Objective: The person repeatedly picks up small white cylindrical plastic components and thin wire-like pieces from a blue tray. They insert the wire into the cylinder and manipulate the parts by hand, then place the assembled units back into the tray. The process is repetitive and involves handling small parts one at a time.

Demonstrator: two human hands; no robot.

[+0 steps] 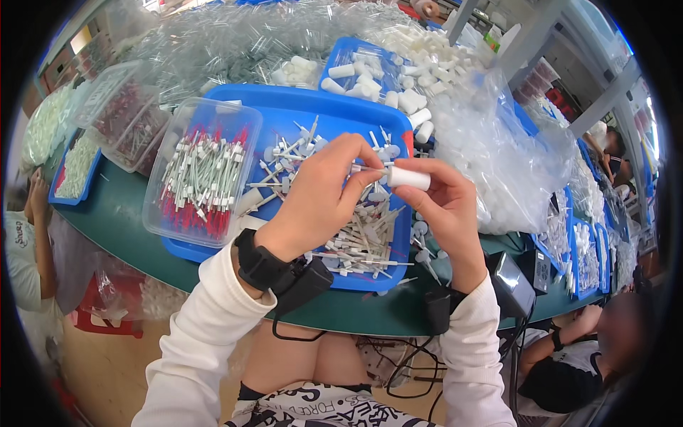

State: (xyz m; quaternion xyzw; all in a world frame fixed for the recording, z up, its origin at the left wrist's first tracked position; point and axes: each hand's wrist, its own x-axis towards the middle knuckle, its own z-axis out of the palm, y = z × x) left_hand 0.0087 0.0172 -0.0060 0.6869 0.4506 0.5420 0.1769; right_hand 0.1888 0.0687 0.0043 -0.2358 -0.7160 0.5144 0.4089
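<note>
Above the blue tray [270, 94], my right hand [448, 206] grips a smooth white cylindrical cap [408, 178] between thumb and fingers. My left hand [313, 196] is closed in a pinch on a thin pale stem [368, 169] that meets the cap's left end; whether it goes inside cannot be seen. Below both hands, the tray holds many loose white stem-like pieces [366, 238], some with small round discs. A clear plastic box [250, 135] stands on the tray's left side, filled with bundled white and red thin parts [206, 171].
More white caps [416, 103] lie behind the tray, some in a smaller blue tray [341, 50]. Clear plastic bags [491, 156] bulge at the right. A black box-shaped device [509, 285] sits near the green table's [135, 245] front edge. Other people sit at both sides.
</note>
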